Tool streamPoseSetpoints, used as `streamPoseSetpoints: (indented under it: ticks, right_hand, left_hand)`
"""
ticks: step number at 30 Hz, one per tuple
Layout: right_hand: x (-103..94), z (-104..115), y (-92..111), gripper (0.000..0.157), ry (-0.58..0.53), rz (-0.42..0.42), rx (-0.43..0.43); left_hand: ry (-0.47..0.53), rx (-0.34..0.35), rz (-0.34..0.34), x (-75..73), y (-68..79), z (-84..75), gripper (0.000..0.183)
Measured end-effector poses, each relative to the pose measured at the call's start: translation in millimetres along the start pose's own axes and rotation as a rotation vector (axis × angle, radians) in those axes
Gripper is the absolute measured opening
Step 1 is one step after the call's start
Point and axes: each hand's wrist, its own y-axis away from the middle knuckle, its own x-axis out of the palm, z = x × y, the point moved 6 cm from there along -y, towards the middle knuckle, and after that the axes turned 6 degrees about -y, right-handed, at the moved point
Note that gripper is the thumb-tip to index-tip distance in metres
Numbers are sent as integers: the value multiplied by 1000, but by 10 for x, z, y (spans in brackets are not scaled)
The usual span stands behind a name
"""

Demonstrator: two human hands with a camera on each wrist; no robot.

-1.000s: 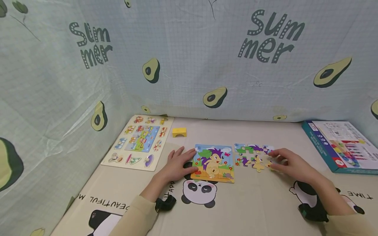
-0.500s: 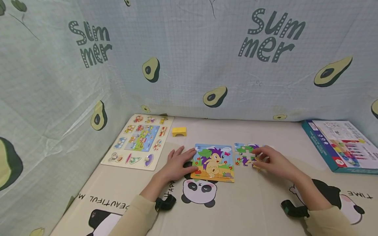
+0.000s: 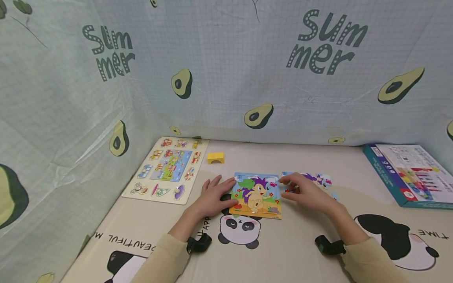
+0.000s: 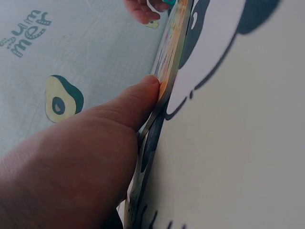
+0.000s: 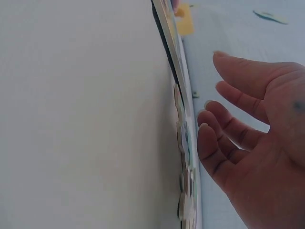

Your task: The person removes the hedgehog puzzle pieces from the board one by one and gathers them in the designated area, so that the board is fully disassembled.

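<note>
Left hand [image 3: 213, 199]: fingers extended, thumb on the left edge of the hedgehog puzzle [image 3: 256, 194].
Right hand [image 3: 307, 192]: fingers loosely bent, holding nothing, over loose jigsaw pieces [image 3: 323, 180].
Hedgehog puzzle: flat on the worktop [image 3: 279, 247], between the hands.

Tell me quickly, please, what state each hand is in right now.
Left hand: open, touching the left edge of the hedgehog puzzle.
Right hand: open, fingers loosely curled, holding nothing, near the loose pieces.

Left hand [image 3: 213, 199] with fingers spread, right hand [image 3: 308, 192] with thumb apart from loosely curled fingers.
</note>
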Motion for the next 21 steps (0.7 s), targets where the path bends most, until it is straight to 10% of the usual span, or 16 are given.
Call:
streamPoseSetpoints:
  ticks: [21]
  right_hand:
    - [334,198,-301,41,20,51,14]
  left_hand:
    - [-1,10,-1,-5,6,-16,69]
